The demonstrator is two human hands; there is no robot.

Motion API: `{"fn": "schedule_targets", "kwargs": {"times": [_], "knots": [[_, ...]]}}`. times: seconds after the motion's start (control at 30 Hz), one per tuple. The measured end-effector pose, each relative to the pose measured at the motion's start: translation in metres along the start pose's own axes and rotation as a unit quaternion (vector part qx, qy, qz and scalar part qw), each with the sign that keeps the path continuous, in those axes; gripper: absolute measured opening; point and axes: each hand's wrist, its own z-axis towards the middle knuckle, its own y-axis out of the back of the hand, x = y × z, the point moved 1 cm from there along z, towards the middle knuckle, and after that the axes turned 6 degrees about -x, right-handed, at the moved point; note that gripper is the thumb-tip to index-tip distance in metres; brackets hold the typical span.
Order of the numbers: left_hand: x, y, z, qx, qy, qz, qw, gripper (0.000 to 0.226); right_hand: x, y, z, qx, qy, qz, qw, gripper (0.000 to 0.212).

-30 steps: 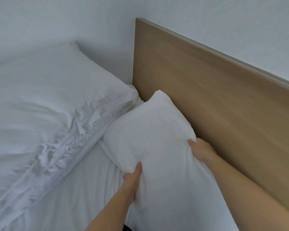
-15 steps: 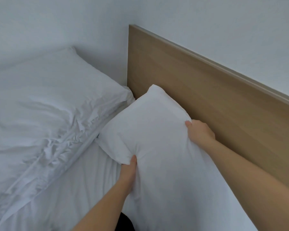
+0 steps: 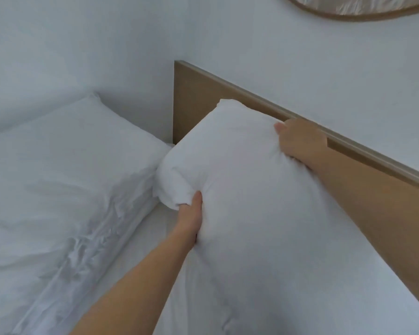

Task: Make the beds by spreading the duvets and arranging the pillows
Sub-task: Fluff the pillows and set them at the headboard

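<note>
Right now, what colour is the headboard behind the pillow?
Light wood brown headboard, clearest in the head view.

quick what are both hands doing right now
Left hand: gripping the pillow at its near edge.
Right hand: gripping the pillow's far edge by the headboard.

Bedroom: beds (image 3: 58, 189), wooden headboard (image 3: 194, 97).

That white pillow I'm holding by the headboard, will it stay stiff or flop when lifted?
Probably soft and floppy: the pillow bunches where the left hand and right hand grip it. Likely light, since two edge grips seem to hold it up.
</note>
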Motion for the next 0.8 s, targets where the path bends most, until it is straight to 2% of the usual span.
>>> {"fn": "schedule_targets", "kwargs": {"times": [0.2, 0.4, 0.47, 0.57, 0.73, 0.8], "knots": [[-0.084, 0.025, 0.02, -0.031, -0.076, 0.028, 0.996, 0.071, 0.035, 0.041, 0.035, -0.025, -0.02, 0.05, 0.998, 0.045], [-0.153, 0.025, 0.009, -0.056, -0.155, 0.055, 0.985, 0.063, 0.035, 0.09, 0.066, -0.006, 0.018, 0.015, 1.0, 0.044], [-0.172, 0.026, 0.004, -0.064, -0.181, 0.076, 0.978, 0.063, 0.032, 0.102, 0.072, -0.02, 0.024, 0.018, 0.999, 0.036], [-0.199, 0.041, 0.0, -0.104, -0.216, 0.139, 0.961, 0.061, 0.041, 0.106, 0.065, -0.028, 0.018, 0.062, 0.998, 0.035], [-0.212, 0.107, 0.013, -0.213, -0.21, 0.242, 0.923, 0.051, 0.09, 0.063, 0.04, 0.042, 0.044, 0.175, 0.983, 0.041], [-0.22, 0.141, 0.014, -0.261, -0.208, 0.274, 0.902, 0.047, 0.119, 0.037, 0.035, 0.08, 0.002, 0.259, 0.963, 0.045]]}}
